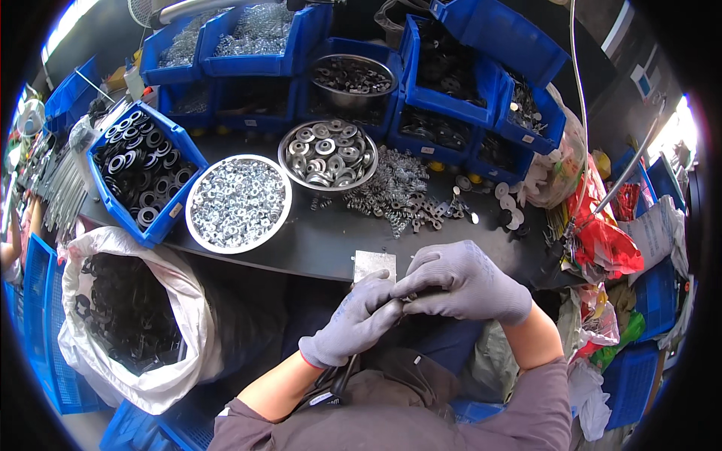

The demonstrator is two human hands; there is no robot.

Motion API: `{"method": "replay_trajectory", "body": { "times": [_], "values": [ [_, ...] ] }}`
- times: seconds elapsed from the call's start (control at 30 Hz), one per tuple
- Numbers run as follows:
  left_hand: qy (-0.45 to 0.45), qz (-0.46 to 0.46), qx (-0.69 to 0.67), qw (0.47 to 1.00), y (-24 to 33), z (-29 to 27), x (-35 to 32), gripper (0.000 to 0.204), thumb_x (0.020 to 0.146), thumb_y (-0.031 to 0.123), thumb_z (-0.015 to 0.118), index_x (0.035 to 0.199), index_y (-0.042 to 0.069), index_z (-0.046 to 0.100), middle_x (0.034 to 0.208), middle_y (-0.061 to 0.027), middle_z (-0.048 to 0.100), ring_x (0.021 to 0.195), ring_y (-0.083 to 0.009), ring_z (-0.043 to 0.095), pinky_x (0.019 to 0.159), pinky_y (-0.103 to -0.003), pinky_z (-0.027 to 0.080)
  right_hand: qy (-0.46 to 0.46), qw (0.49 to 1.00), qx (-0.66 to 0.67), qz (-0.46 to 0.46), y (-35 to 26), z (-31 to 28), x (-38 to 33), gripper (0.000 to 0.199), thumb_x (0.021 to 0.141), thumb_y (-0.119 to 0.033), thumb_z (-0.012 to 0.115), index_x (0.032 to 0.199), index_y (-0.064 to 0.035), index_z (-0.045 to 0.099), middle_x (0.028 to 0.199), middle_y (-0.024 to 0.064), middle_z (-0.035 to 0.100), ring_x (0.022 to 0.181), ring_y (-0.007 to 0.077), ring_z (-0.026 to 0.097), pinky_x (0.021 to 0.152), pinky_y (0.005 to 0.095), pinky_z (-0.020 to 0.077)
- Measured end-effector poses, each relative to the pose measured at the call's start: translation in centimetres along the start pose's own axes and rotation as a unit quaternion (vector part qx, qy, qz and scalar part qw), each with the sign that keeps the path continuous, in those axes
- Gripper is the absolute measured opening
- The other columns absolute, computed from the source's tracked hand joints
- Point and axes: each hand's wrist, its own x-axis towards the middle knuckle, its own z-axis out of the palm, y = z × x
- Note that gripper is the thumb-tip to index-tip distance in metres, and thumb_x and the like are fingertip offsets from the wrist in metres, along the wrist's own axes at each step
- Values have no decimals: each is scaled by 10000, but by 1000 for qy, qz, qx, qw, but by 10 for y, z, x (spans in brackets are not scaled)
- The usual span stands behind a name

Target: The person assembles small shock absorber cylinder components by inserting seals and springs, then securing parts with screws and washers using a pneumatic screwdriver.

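Note:
Grey work gloves cover both of my hands, which meet in front of the table edge. My left hand [357,319] is closed, its fingertips pinched together against the right's. Bent over from the right, my right hand [468,284] is closed too, thumb and forefinger pressed together. Whatever small part lies between the fingertips is mostly hidden; only something dark shows there. Just beyond the left fingers, a square silver metal plate [374,264] sits at the table's edge. Farther back lies a loose heap of small metal springs [391,183], with small metal brackets [426,213] beside it.
A white bowl [194,225] of small metal parts and a steel bowl [284,167] of metal discs stand on the dark table [301,252]. A blue bin [113,197] of rings is at left, above a white sack [199,323]. Stacked blue bins [444,105] line the back.

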Motion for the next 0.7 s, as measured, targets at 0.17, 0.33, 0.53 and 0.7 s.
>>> {"method": "replay_trajectory", "body": {
  "times": [0.17, 0.33, 0.53, 0.7],
  "values": [
    [6, 17, 0, 1000, 0, 1, 1, 216, 974, 255, 545, 848, 82, 571, 763, -55, 561, 767, -246, 497, 864, -392, 409, -31, 998, -35, -44, 1, -5, 4, 263, 772, -89, 816, 1031, -81, 770, 888, 79, 689, 779, 206, 683, 676, 300, 525],
    [-10, -12, -18, 1000, 4, 2, 0, 171, 974, 230, 541, 914, 80, 595, 782, -50, 573, 837, -241, 508, 863, -381, 408, -43, 998, 14, -31, 6, -5, 1, 301, 778, -74, 801, 1076, -91, 762, 924, 80, 687, 816, 216, 676, 716, 308, 525],
    [6, 7, 31, 999, 10, 1, 2, 325, 948, 182, 543, 1245, 79, 625, 793, -48, 567, 845, -238, 504, 836, -388, 407, -8, 1000, 22, 0, 1, 3, -6, 366, 777, -55, 785, 1139, -75, 738, 945, 106, 684, 871, 240, 665, 768, 333, 523],
    [-3, -14, -6, 1000, 10, 1, 2, 283, 942, 172, 538, 1184, 70, 645, 788, -57, 549, 821, -244, 487, 793, -395, 406, -29, 999, 33, 22, 3, -1, -8, 314, 836, -99, 740, 1150, -99, 730, 1003, 127, 673, 931, 282, 647, 813, 357, 515]
  ]
}}
